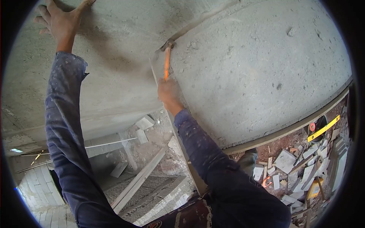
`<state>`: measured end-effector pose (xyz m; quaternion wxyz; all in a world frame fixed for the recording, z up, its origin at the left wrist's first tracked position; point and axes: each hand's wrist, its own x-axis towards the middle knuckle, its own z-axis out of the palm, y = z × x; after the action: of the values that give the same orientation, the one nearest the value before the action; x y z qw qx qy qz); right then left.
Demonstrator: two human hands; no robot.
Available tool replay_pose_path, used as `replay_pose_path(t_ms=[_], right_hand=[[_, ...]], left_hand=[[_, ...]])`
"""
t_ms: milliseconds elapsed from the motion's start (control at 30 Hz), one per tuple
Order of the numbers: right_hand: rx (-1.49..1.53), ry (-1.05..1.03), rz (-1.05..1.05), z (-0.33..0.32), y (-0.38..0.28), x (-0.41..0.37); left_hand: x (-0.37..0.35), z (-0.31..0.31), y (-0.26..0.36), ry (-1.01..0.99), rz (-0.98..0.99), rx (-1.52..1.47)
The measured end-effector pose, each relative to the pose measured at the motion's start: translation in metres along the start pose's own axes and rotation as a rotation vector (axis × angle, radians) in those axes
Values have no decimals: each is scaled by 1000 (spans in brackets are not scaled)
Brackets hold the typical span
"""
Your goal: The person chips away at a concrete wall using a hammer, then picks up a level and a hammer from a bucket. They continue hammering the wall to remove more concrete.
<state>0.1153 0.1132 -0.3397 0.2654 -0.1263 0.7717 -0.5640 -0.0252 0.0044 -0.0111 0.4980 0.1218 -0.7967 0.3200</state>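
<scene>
My right hand (169,93) is wrapped round the orange handle of a hammer (167,62). The hammer's dark metal head touches or lies very close to the concrete, at the corner where the wall meets the rough grey slab (258,76). The hand is slightly blurred. At the upper left my left hand (64,22) is spread against the grey concrete wall (114,49), holding nothing; part of it runs out of view at the top. A few small crumbs of concrete lie beside the hammer.
A wooden board (289,131) edges the slab. Below right, broken block pieces (285,161) lie heaped near a yellow spirit level (323,128). Long planks (140,178) lean at the lower left, near a block wall (40,186). Part of a person's leg (248,161) shows below the board.
</scene>
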Motion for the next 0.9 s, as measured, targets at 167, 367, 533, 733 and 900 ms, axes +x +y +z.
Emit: replay_pose_path(t_ms=[167,367,533,733,900], right_hand=[[996,455,74,-76,1,0],[1111,1273,-7,-98,-26,15],[875,-82,408,-37,-18,-17],[1367,793,-431,-184,-4,-17],[1590,1076,-344,-33,1,47]], left_hand=[[7,13,-24,-5,52,54],[4,5,-18,-28,40,-2],[19,17,-41,-18,313,-62],[12,9,-40,-64,318,-32],[18,7,-44,-51,323,-59]])
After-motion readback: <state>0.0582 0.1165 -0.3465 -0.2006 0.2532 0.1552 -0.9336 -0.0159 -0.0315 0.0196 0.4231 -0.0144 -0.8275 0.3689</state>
